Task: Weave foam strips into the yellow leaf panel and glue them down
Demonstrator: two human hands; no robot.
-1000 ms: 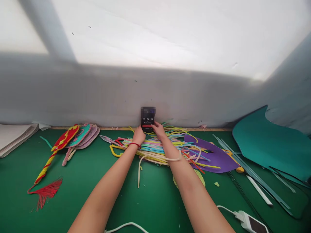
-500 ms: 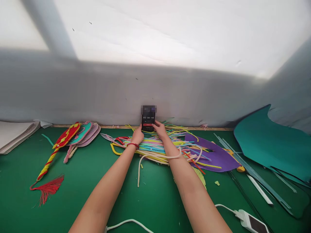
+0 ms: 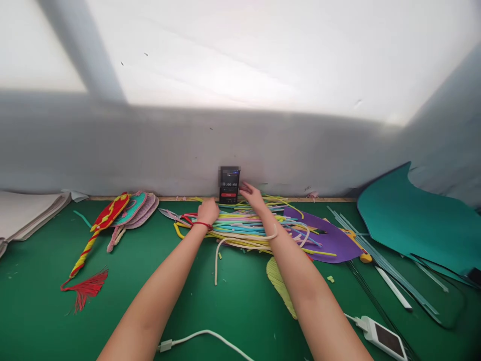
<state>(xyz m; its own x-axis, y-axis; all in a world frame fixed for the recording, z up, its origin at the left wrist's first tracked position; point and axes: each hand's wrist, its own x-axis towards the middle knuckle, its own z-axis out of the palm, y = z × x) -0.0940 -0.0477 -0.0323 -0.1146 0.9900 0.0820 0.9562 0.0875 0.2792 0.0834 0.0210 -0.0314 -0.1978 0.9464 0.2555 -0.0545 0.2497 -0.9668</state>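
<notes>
A black phone (image 3: 229, 187) with a timer on its screen leans upright against the wall. My right hand (image 3: 252, 196) is just right of it, fingers apart, holding nothing. My left hand (image 3: 209, 210), with a red cord bracelet (image 3: 203, 225) at the wrist, is low on the phone's left, over the left end of a heap of colourful fuzzy stems (image 3: 240, 228). Its fingers are turned away and hidden, so I cannot see if they grip anything. Red-handled scissors (image 3: 171, 215) lie left of that hand, partly under the stems.
At left lie a red-and-yellow fan with a tassel (image 3: 111, 212), pink and teal fans (image 3: 148, 209) and stacked paper (image 3: 30, 213). Right are a purple sheet (image 3: 330, 243), clear strips (image 3: 391, 265) and a curved teal sheet (image 3: 413, 225). A cabled white device (image 3: 383, 337) lies in front.
Both hands have come off the phone, which stays propped at the wall. My left hand has dropped down and left; my right has shifted slightly right and opened. The view has tilted slightly.
</notes>
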